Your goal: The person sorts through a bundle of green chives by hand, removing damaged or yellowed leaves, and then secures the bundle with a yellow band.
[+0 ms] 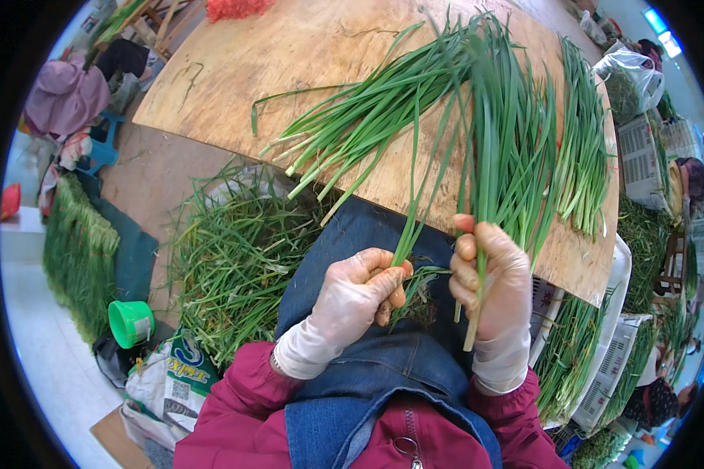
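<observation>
Both my hands wear thin translucent gloves. My left hand (358, 290) grips a few Chinese chive stalks (409, 231) at their lower part above my lap, with leaf scraps hanging below the fist. In my right hand (493, 287) are other chive stalks (486, 170), their pale cut ends pointing down past the palm and their leaves reaching up over the board. A loose pile of chives (375, 111) fans out on the wooden board (240, 64), pale ends overhanging its near edge. Beside my right hand lies another spread of chives (522, 152), and a neater bunch (584, 140) rests at the board's right edge.
A heap of leaf waste (234, 252) lies at left below the board. Further left are a green bucket (131, 323), a printed sack (173, 375) and stacked chive bundles (82, 258). White plastic crates (607, 357) with chives stand at right. Other people sit nearby, one in purple (67, 97).
</observation>
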Motion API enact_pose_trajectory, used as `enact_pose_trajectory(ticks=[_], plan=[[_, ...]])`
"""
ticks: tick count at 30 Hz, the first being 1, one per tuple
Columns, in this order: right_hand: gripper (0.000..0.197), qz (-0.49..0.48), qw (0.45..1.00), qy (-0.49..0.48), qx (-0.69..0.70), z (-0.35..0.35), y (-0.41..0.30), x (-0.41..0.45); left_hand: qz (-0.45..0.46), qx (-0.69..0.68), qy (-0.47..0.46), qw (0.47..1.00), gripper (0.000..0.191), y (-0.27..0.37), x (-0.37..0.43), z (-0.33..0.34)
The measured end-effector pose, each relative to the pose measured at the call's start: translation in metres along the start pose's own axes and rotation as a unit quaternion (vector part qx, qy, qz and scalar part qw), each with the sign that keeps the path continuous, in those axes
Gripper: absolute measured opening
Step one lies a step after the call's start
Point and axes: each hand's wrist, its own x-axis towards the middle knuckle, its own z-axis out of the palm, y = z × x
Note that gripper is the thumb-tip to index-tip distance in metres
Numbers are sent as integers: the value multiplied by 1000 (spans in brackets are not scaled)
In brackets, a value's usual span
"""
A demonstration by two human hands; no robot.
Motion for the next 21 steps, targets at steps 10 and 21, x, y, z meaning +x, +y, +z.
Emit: enact_pose_trajectory(ticks=[10,21], plan=[[18,-99,987,0,-126,15,7,5,435,350,239,794,18,8,-4,-19],[17,13,993,28,-114,34,27,22,286,235,116,922,3,-2,-24,-19]])
